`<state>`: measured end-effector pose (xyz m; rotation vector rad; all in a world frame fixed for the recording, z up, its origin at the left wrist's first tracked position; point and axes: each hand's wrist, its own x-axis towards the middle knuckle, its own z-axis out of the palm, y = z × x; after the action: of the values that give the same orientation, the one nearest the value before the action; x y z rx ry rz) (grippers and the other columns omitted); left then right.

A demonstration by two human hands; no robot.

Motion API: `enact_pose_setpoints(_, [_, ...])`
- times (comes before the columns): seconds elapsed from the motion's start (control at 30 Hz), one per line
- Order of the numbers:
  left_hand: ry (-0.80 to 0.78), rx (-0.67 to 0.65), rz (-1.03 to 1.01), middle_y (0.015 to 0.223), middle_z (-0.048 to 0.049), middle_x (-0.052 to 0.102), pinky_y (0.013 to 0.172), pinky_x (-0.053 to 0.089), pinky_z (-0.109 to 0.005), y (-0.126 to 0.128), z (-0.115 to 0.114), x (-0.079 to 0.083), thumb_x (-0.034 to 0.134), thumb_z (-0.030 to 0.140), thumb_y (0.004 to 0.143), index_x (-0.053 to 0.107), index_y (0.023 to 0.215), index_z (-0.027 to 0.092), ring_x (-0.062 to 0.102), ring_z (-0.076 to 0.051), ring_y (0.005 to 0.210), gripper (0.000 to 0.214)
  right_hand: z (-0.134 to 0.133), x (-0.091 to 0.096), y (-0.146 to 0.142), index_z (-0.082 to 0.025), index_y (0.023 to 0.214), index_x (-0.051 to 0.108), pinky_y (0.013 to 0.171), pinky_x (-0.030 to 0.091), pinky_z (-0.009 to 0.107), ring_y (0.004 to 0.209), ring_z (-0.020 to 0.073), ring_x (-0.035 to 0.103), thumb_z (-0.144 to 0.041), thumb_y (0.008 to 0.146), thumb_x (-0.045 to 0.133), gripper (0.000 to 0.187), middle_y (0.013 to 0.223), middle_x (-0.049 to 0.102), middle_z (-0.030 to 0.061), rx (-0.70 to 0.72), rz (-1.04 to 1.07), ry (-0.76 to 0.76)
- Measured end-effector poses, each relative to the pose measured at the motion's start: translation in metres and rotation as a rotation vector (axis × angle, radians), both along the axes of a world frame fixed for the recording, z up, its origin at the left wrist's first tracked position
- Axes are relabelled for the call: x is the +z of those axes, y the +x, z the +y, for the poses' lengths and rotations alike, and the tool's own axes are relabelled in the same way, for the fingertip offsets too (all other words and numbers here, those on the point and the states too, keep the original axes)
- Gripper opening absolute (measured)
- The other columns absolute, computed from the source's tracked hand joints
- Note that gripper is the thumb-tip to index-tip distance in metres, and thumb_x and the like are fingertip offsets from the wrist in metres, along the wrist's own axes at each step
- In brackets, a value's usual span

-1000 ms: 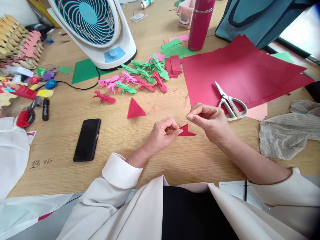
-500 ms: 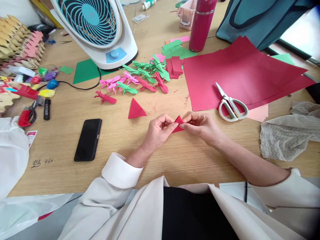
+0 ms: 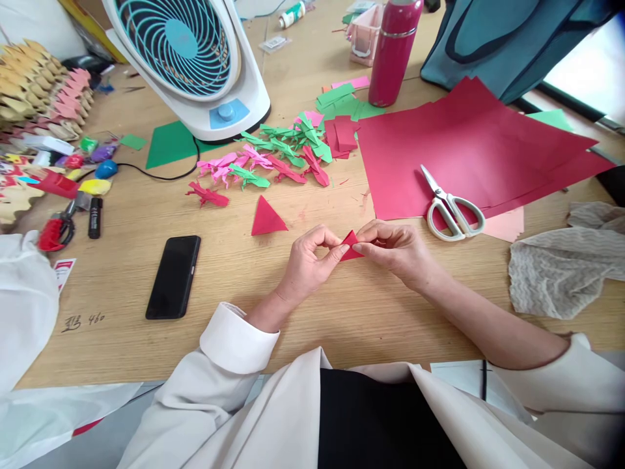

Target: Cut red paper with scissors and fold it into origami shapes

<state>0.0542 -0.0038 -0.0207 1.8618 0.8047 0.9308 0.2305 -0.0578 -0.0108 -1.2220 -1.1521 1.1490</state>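
Note:
A small folded piece of red paper [image 3: 351,247] is pinched between my two hands, just above the table. My left hand [image 3: 312,259] grips its left side with thumb and fingers. On its right side, the thumb and fingers of my right hand [image 3: 398,253] are closed. Beyond my left hand lies a red paper triangle [image 3: 268,217], flat on the wood. Farther back sits a cluster of folded paper figures in green [image 3: 250,176], pink [image 3: 221,164] and red [image 3: 208,195]. White-handled scissors [image 3: 452,207] rest partly on large red paper sheets [image 3: 469,146] to the right.
A black phone [image 3: 172,277] lies at left on the wooden table [image 3: 234,273]. Behind the figures stand a white fan [image 3: 234,98] and a dark pink bottle [image 3: 394,55]. At right are a crumpled grey cloth [image 3: 559,270] and a blue bag [image 3: 488,45].
The view has shifted slightly, so everything sits a little lower. Both hands keep their pinch on the folded red paper, with the fingers barely moved.

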Motion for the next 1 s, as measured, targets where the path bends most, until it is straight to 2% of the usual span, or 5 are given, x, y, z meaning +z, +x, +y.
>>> enact_pose_setpoints(0.2, [-0.015,-0.049,0.017,0.069,0.0018,0.056,0.065,0.042,-0.025,0.002,-0.004,0.005,0.066,0.022,0.083,0.056,0.069,0.017,0.052,-0.011,0.065,0.018,-0.001,0.005,0.001,-0.022,0.071,0.071,0.065,0.044,0.031,0.071,0.0155,0.057,-0.035,0.074,0.078,0.015,0.075,0.064,0.0016,-0.014,-0.009,0.074])
enact_pose_setpoints(0.43, [-0.135,-0.084,0.076,0.065,0.0024,0.053,0.058,0.037,-0.024,0.003,-0.006,0.002,0.065,0.024,0.081,0.053,0.067,0.017,0.046,-0.010,0.060,0.020,-0.002,0.012,0.004,-0.023,0.082,0.069,0.068,0.048,0.031,0.077,0.0172,0.058,-0.048,0.072,0.078,0.027,0.082,0.065,0.0024,-0.096,0.041,-0.016])
enact_pose_setpoints(0.53, [-0.155,-0.043,0.050,0.064,0.0028,0.051,0.057,0.036,-0.024,0.004,-0.006,0.000,0.063,0.023,0.082,0.052,0.066,0.017,0.045,-0.010,0.060,0.021,-0.001,0.008,0.004,-0.022,0.087,0.067,0.060,0.045,0.028,0.069,0.0140,0.054,-0.047,0.072,0.078,0.032,0.079,0.063,0.0012,0.023,0.047,-0.083])
enact_pose_setpoints(0.73, [-0.120,-0.042,0.051,0.069,0.0018,0.052,0.061,0.038,-0.024,0.004,-0.006,-0.004,0.061,0.024,0.085,0.052,0.070,0.017,0.047,-0.010,0.065,0.018,0.000,-0.003,0.002,-0.020,0.079,0.060,0.058,0.038,0.026,0.063,0.0115,0.048,-0.041,0.081,0.070,0.024,0.070,0.056,-0.0018,0.084,-0.008,-0.055])
enact_pose_setpoints(1.0, [0.021,-0.103,0.098,0.069,0.0026,0.048,0.060,0.035,-0.024,0.004,-0.005,0.002,0.058,0.014,0.083,0.049,0.069,0.018,0.045,-0.011,0.064,0.017,-0.002,0.000,-0.004,-0.019,0.072,0.056,0.053,0.035,0.025,0.058,0.0104,0.043,-0.045,0.084,0.065,0.030,0.065,0.051,-0.0026,0.099,-0.054,-0.031])
